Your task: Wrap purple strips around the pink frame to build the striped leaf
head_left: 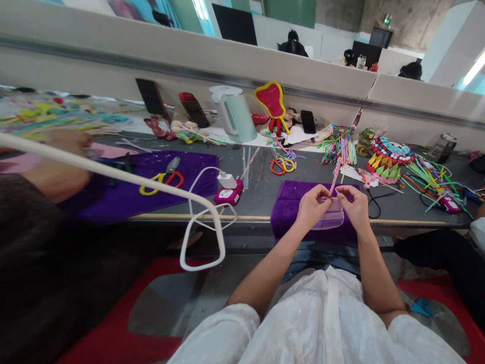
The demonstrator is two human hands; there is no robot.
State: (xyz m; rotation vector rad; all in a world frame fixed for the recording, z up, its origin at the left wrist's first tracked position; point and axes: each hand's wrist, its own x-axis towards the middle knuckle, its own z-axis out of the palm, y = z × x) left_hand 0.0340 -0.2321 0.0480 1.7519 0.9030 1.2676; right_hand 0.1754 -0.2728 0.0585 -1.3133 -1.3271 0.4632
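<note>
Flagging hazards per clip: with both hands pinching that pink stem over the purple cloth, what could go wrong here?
1. The left hand and right hand pinch the pink stem close together; its end might poke a finger.
2. The purple cloth overhangs the table edge; a tug could drag it off.
3. The white cable loops below the edge near a co-worker's arm; a snag could pull the pink device down.

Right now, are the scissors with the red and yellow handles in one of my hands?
No. The scissors lie on the table beyond both hands, while the left hand and right hand pinch a pink pipe cleaner.
</note>
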